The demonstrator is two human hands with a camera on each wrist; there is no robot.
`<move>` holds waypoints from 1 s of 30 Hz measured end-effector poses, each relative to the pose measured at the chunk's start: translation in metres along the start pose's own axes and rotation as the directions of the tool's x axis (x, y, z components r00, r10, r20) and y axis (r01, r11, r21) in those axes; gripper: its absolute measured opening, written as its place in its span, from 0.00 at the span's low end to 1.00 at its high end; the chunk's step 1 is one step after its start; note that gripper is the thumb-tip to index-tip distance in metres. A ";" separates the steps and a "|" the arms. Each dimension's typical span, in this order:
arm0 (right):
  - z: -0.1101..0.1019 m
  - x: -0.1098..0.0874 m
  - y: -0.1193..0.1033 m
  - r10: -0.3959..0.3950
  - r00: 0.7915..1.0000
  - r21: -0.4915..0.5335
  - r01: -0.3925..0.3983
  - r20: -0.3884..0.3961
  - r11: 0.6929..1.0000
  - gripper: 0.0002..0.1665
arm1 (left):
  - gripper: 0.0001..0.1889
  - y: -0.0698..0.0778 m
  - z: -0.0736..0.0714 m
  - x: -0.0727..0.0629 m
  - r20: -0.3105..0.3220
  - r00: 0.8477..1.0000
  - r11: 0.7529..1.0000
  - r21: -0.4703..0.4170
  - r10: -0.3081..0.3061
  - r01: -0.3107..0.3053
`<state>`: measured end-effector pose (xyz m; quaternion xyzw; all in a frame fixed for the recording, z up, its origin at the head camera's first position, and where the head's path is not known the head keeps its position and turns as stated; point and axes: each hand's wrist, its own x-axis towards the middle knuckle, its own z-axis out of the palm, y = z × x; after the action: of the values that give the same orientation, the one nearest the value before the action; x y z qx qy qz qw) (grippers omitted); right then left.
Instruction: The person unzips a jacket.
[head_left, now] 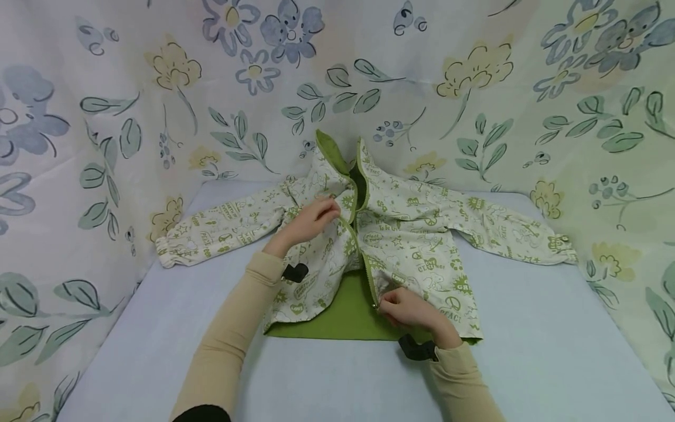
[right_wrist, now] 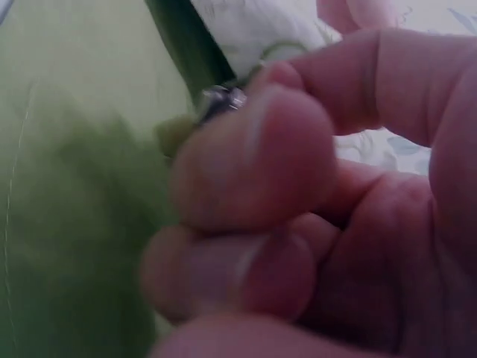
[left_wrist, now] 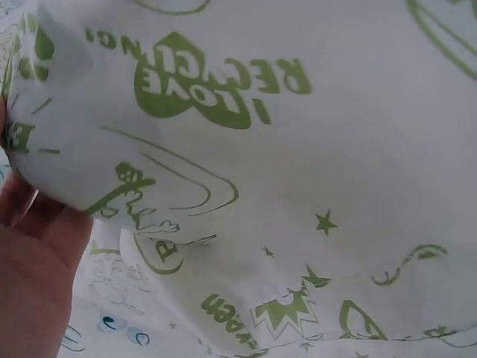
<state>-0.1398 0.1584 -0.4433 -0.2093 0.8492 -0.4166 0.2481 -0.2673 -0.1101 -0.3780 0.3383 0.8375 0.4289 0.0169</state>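
A small cream jacket (head_left: 411, 234) with green print and green lining lies flat on the pale blue surface, sleeves spread to both sides. Its front is partly unzipped, showing the green lining (head_left: 343, 316) at the bottom. My left hand (head_left: 316, 218) grips the left front panel (left_wrist: 246, 171) near the chest, beside the zipper. My right hand (head_left: 406, 309) pinches the metal zipper pull (right_wrist: 220, 97) at the lower end of the green zipper tape (head_left: 369, 281); in the right wrist view the curled fingers (right_wrist: 253, 156) close around it.
The pale blue surface (head_left: 554, 328) is walled on three sides by floral cloth (head_left: 105, 117). The hood (head_left: 337, 158) leans up against the back cloth. Bare surface lies in front of the jacket and beyond each cuff.
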 end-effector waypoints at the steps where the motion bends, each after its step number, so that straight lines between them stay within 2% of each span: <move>1: 0.000 -0.001 0.000 -0.001 1.000 -0.001 0.001 0.014 1.000 0.23 | 0.10 0.001 -0.001 -0.002 0.018 1.000 1.000 -0.027 0.015 -0.015; 5: -0.002 -0.005 0.000 0.008 0.998 0.027 -0.010 0.055 1.000 0.23 | 0.10 0.004 -0.008 -0.009 0.118 0.991 0.990 -0.134 0.066 -0.050; 10: -0.002 -0.005 0.001 0.012 0.998 -0.005 -0.011 0.056 1.000 0.21 | 0.11 0.005 -0.015 -0.013 0.262 0.960 0.979 -0.197 0.095 -0.043; 15: -0.001 -0.005 0.002 0.002 0.998 -0.063 0.001 0.060 0.998 0.20 | 0.10 0.008 -0.009 -0.011 0.377 0.918 0.983 -0.176 0.122 -0.058; 18: -0.002 -0.005 0.001 -0.013 0.998 -0.097 0.019 0.056 0.995 0.22 | 0.09 0.007 0.002 -0.009 0.407 0.904 0.989 -0.122 0.128 -0.085; 20: -0.002 -0.005 0.002 -0.017 0.998 -0.114 0.023 0.055 0.993 0.23 | 0.09 0.008 0.009 -0.009 0.409 0.905 0.993 -0.074 0.115 -0.093; 22: -0.002 -0.006 0.002 -0.016 0.998 -0.117 0.022 0.057 0.993 0.24 | 0.09 0.007 0.015 -0.009 0.396 0.913 0.995 -0.041 0.097 -0.088; 27: -0.002 -0.012 -0.003 -0.008 0.997 -0.055 0.012 0.079 0.998 0.23 | 0.07 0.002 0.033 -0.010 0.300 0.953 0.997 0.049 0.049 -0.067; 30: -0.009 -0.017 -0.008 -0.037 0.997 -0.003 0.037 0.061 0.999 0.20 | 0.10 -0.002 0.045 -0.012 0.252 0.968 0.996 0.081 0.018 -0.040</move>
<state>-0.1304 0.1689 -0.4282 -0.2380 0.8380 -0.4129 0.2659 -0.2451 -0.0857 -0.4115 0.4024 0.8412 0.3466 0.1018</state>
